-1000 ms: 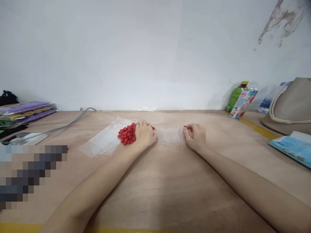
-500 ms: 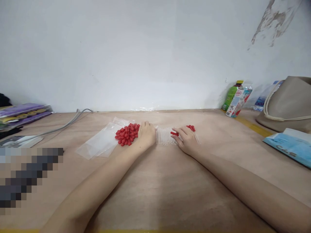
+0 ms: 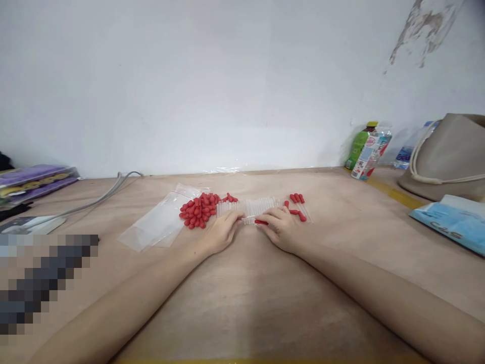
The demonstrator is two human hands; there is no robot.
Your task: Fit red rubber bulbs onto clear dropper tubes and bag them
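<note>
Clear thin tubes (image 3: 260, 205) lie side by side in a row on the wooden table. At the row's near edge, my left hand (image 3: 224, 228) is closed in a pinch on one clear tube (image 3: 248, 217), which points toward my other hand. Facing it, my right hand (image 3: 279, 225) pinches a red rubber bulb (image 3: 260, 221) by the tube's end; whether the two touch I cannot tell. A heap of red bulbs (image 3: 197, 210) sits left of the row. Several more red bulbs (image 3: 297, 198) lie past my right hand, some beside or on tubes there.
Flat clear plastic bags (image 3: 151, 222) lie left of the heap. A grey cable (image 3: 102, 194) and purple packets (image 3: 38, 174) are farther left. At the right stand bottles (image 3: 369, 151), a beige bag (image 3: 447, 156) and a blue packet (image 3: 450, 222). A white wall (image 3: 227, 91) rises behind.
My left hand has come nearer to me from the row, now pinching a tube. My right hand has moved left and nearer with the red bulb, uncovering tubes and bulbs.
</note>
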